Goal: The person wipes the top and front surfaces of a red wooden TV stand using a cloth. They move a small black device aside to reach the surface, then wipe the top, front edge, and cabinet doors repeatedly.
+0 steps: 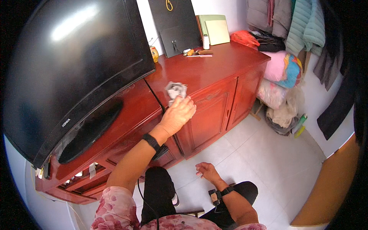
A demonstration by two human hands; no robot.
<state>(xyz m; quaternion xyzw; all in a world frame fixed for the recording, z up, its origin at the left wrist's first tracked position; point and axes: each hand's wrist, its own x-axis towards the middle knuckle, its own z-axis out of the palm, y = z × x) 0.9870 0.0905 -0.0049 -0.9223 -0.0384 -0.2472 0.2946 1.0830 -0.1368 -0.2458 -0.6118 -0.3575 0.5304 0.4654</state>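
My left hand (178, 112) reaches over the front edge of a red wooden cabinet (224, 69), gripping a crumpled grey and white cloth (176, 90) that looks slightly blurred. The cloth is at the cabinet top's front edge, near the gap between two cabinet sections. My right hand (207, 171) hangs above the tiled floor near my right knee, its fingers loosely curled with nothing seen in them. Left of the cloth, a black television (83, 69) stands on the cabinet.
A white bottle (206, 42), a comb (205, 56) and a green folder (202, 21) are at the cabinet's back, by a black panel (179, 31). Stuffed bags (274, 66) and hanging jackets (307, 26) are at the right. A brown panel (330, 184) stands at the lower right.
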